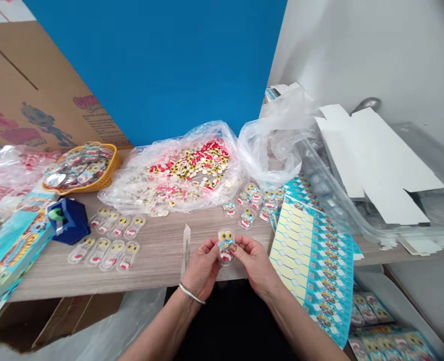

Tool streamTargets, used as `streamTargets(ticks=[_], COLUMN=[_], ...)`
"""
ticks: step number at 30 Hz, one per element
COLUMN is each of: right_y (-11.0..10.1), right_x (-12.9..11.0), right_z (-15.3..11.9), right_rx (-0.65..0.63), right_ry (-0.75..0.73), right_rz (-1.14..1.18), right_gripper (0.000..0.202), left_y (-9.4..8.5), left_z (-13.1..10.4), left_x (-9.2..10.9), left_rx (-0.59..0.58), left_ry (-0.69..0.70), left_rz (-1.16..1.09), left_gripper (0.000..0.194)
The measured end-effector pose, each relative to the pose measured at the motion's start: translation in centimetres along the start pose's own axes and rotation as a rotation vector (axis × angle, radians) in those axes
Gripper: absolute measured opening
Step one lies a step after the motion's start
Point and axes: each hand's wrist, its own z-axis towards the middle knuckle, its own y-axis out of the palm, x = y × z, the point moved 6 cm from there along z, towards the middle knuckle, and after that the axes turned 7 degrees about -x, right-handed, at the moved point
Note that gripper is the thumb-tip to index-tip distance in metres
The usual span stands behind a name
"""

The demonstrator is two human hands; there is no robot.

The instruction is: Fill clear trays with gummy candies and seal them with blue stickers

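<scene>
Between my two hands, over the table's front edge, is a small clear plastic pack [225,235] with yellow eye-like pieces, a red piece and a blue printed sticker across its middle. My left hand [203,265] pinches its left side; a silver bangle circles that wrist. My right hand [254,260] grips the right side, thumb pressed on the sticker. Tweezers [185,250] lie on the table beside my left hand. Two rows of similar packs without a blue sticker [111,253] lie to the left. Several stickered packs [246,218] lie beyond my right hand.
A sticker sheet [312,265] hangs over the table's edge at right. Behind are a plastic bag of loose pieces [192,170], a yellow basket of packs [109,173] and a blue tape dispenser [67,220]. A clear tray [342,215] holds white card [372,155].
</scene>
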Motion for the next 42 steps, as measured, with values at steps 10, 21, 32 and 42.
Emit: streamTargets(ticks=[10,21,32,42], right_y=[-2.8,-17.6,-24.6,-24.7], right_x=[-0.8,-6.5,0.8,-6.4], right_z=[2.1,-9.0,-18.4,-20.1], right_rx=[0.102,0.769,0.734,0.688], right_ry=[-0.101,-0.255,0.093,0.232], right_rz=[-0.351,-1.357,-0.183,-0.929], right_gripper=[0.017,0.038,0.044,0.029], left_y=[0.8,5.9,11.1,10.7], left_z=[2.7,12.7,10.5,12.9], left_x=[0.8,4.2,-7.9,-7.1], left_rx=[-0.024,0.063,-0.245,-0.118], left_ry=[0.122,0.537,0.126,0.163], left_rz=[0.414,1.598,0.89,0.687], left_gripper=[0.034,0.034,0.06,0.035])
